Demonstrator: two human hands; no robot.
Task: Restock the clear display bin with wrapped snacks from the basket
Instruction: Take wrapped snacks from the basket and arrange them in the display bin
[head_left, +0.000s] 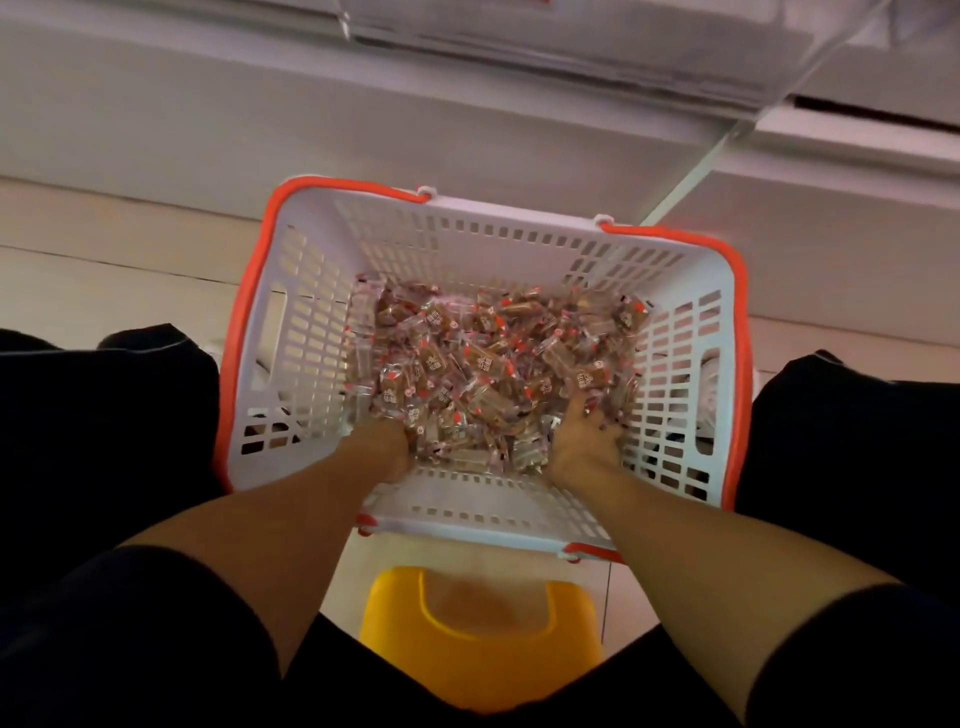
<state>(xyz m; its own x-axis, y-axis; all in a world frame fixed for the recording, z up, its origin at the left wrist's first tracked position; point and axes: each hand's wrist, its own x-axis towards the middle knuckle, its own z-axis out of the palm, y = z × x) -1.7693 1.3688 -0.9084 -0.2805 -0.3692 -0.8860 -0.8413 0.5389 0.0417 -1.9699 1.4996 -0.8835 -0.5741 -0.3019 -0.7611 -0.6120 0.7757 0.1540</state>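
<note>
1. Nearest my camera, at the bottom centre of the frame, a yellow stool (478, 639) sits between dark-clothed knees, with two bare forearms reaching up-frame over it.
2. At mid-frame, a white basket with orange rim (249, 312) stands on the pale floor, its bottom covered by a loose heap of wrapped snacks (493, 364).
3. My left hand (387, 447) is sunk into the lower-left edge of the heap; its fingers are buried, so I cannot tell whether they grip anything.
4. My right hand (584, 434) lies at the lower-right edge, fingers curled down into the snacks and apparently gathering some.
5. At the top of the frame, the clear display bin (597, 47) hangs over the white cabinet front, well apart from the basket; I cannot see what it holds.
6. I judge the snacks light, small and slippery in their glossy film, likely to spill from a loose hold.
7. Scooping from below with both hands cupped together looks the safest hold, rather than pinching single wrappers.
</note>
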